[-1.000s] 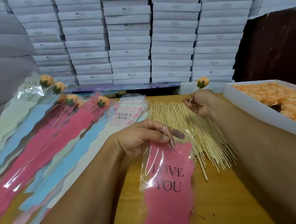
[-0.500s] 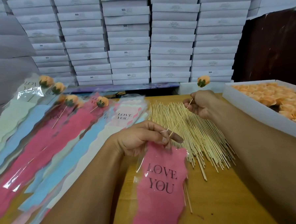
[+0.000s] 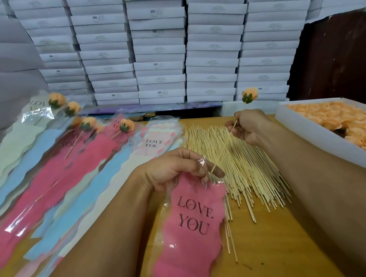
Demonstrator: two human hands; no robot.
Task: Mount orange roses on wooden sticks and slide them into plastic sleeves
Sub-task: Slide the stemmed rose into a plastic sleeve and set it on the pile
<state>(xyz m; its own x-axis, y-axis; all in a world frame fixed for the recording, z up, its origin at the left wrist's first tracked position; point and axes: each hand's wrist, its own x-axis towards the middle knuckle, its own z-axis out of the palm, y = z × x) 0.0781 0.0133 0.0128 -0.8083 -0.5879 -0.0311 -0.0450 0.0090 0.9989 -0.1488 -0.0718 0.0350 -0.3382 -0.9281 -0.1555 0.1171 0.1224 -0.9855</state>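
My left hand (image 3: 175, 167) pinches the clear top edge of a pink "LOVE YOU" plastic sleeve (image 3: 191, 229) that lies on the wooden table (image 3: 268, 250). My right hand (image 3: 249, 125) grips a thin wooden stick (image 3: 224, 147) with an orange rose (image 3: 248, 94) on its upper end. The stick slants down to the left and its lower tip sits at the sleeve's mouth beside my left fingers.
A heap of loose wooden sticks (image 3: 243, 167) lies in the table's middle. A white box of orange roses (image 3: 334, 122) stands at right. Finished sleeved roses (image 3: 72, 156) and empty coloured sleeves spread over the left. Stacked white boxes (image 3: 158, 50) form a wall behind.
The sleeve has shifted toward me and slightly left under my left hand. My right hand has kept the rose stick nearly still, its tip at the sleeve's opening.
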